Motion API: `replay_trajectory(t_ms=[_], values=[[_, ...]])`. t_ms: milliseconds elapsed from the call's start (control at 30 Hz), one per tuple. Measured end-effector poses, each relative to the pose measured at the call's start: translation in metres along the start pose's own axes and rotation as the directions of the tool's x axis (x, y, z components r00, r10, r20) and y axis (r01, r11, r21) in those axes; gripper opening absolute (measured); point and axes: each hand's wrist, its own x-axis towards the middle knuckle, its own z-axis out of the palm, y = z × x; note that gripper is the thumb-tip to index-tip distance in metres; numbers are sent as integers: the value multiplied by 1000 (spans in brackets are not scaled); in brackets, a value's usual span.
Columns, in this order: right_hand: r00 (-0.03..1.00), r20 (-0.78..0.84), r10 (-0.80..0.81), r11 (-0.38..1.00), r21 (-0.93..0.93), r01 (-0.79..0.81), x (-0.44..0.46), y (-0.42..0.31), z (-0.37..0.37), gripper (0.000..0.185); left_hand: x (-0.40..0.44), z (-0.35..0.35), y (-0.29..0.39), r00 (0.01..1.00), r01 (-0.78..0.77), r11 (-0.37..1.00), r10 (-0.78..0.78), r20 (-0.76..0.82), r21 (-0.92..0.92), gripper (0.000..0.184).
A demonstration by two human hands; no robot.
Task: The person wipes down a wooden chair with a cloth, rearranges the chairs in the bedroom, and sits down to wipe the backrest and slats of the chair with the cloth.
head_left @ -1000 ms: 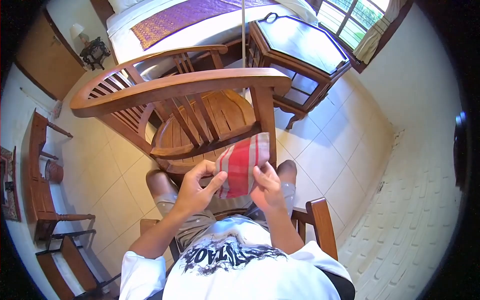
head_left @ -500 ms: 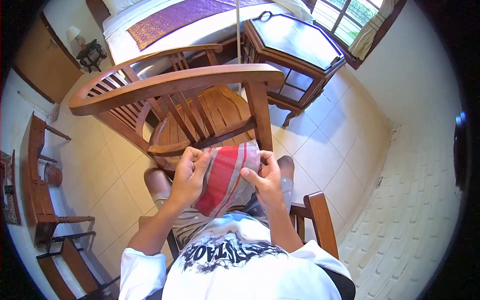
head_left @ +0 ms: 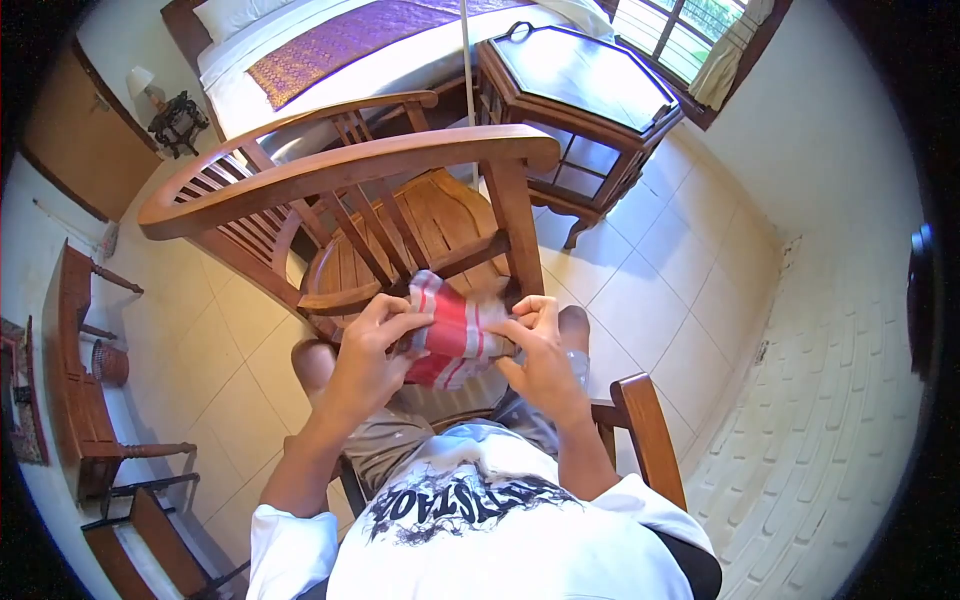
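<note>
- ok, nearest first?
- white printed shirt (head_left: 470,550), lap (head_left: 395,435), then hands. left hand (head_left: 368,348) pinches the striped red-and-grey cloth (head_left: 448,325) at its left side, thumb and fingers narrow. right hand (head_left: 542,352) same on the right side, bit of blur there.
- cloth where?
- between the hands, above the lap, creased.
- past that?
- wooden chair (head_left: 350,166), hexagonal table (head_left: 590,80) beyond to the right, bed (head_left: 230,105) at the back.
</note>
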Motion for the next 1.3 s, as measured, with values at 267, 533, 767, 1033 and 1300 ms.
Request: replay_trajectory(t_ms=[267, 533, 767, 1033, 1300], values=[[997, 68, -39, 813, 582, -8, 10, 14, -6, 35, 2, -3, -1, 1000, -7, 962, 10, 9, -273, 24], [973, 135, 185, 368, 909, -196, 6, -18, 27, 15, 0, 22, -6, 966, 82, 890, -181, -184, -448, 24], [933, 230, 278, 342, 884, -319, 3, 4, 34, 35, 2, 16, 13, 859, 418, 565, -501, 107, -711, 26], [941, -302, 150, 933, 359, -33, -2, 10, 59, 48, 3, 39, 7, 934, 268, 854, -345, -99, -446, 31], [953, 44, 300, -52, 998, -30, -13, -15, 54, 60, 12, 60, 42, 974, -226, 963, 221, -53, -144, 41]])
